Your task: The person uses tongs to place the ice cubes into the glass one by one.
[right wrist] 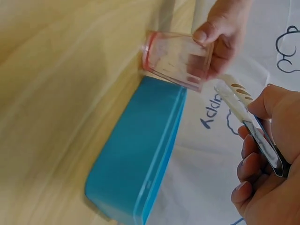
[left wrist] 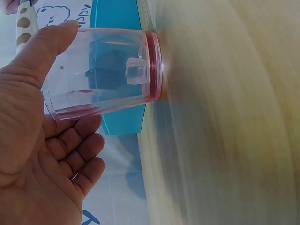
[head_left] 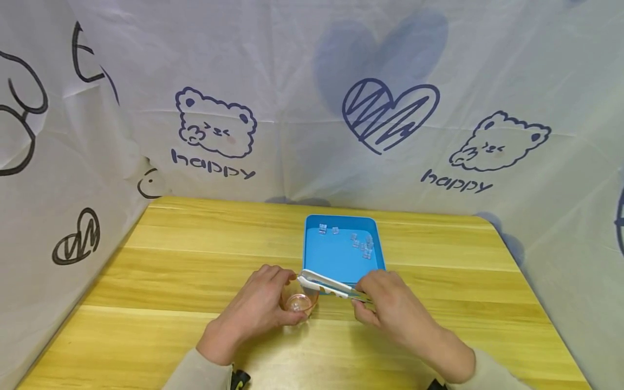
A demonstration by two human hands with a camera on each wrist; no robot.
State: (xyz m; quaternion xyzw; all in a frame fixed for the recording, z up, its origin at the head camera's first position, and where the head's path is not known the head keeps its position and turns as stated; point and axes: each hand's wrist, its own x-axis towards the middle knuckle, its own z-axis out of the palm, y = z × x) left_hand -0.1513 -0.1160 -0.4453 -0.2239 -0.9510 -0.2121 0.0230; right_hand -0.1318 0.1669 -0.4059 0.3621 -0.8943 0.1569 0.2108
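A clear pink-tinted cup [head_left: 299,304] stands upright on the table, left of centre. My left hand [head_left: 260,303] grips it near the rim, thumb on the near side and fingers round the far side. One clear cube [left wrist: 137,71] lies at the bottom of the cup in the left wrist view. With my right hand [head_left: 390,298] I hold a pair of tongs [head_left: 327,284], metal with white spotted tips, pinched between thumb and fingers. The tips come close together over the cup's rim; I cannot tell whether they hold a cube.
Just behind the cup and tongs sits a shallow blue tray [head_left: 319,254]. Several clear cubes [head_left: 366,247] cluster at its right side, with a few others near its far left corner. White printed cloth [head_left: 302,108] hangs behind and beside the wooden table [head_left: 205,260].
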